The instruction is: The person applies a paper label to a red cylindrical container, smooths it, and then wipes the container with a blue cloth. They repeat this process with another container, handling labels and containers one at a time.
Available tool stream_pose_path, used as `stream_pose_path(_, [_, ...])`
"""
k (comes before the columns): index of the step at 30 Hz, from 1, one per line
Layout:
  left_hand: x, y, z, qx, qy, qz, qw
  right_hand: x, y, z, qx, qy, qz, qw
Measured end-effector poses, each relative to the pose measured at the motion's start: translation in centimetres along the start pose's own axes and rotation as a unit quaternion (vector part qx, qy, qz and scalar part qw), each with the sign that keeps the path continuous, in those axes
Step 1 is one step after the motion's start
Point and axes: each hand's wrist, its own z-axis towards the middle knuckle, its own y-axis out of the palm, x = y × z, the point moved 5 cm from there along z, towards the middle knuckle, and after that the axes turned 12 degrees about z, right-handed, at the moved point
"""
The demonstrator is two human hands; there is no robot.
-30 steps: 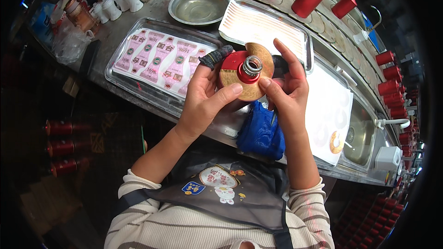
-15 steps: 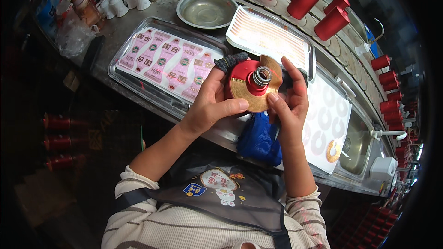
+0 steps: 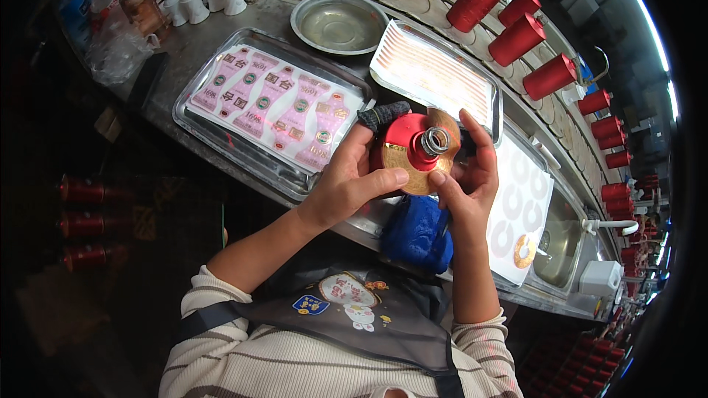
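A red bottle (image 3: 398,130) is held up over the counter, its bare threaded neck turned up toward me. On its shoulder lies a gold ring-shaped label (image 3: 415,179), whose upper right end stands away from the bottle. My left hand (image 3: 345,183) is closed round the bottle's left side, thumb flat on the label; a dark cover sleeves one fingertip. My right hand (image 3: 476,180) is closed at the right side, its thumb pressing the label's lower right edge. Its forefinger points up, and its other fingers are partly hidden behind.
A tray (image 3: 179,109) holds pink printed sheets; another tray (image 3: 498,96) holds a striped sheet. Behind stands a metal basin (image 3: 339,23). At right are a white label sheet (image 3: 509,210) and a sink (image 3: 564,250). Blue cloth (image 3: 417,232) lies below my hands. Red bottles (image 3: 516,38) line a slatted conveyor.
My view has shifted slightly, so the counter sits lower in it. Both hands keep their hold on the bottle, with the thumbs in nearly the same places on the label.
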Motion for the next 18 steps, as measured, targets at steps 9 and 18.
stream_pose_path(9, [0.17, 0.22, 0.28, 0.019, 0.002, 0.001, 1.000, -0.18, 0.40, 0.11, 0.005, 0.003, 0.043, 0.999])
stream_pose_path(18, [-0.39, 0.06, 0.32, 0.018, 0.011, 0.006, 1.000, 0.30, -0.20, 0.22, 0.011, 0.000, 0.051, 0.999])
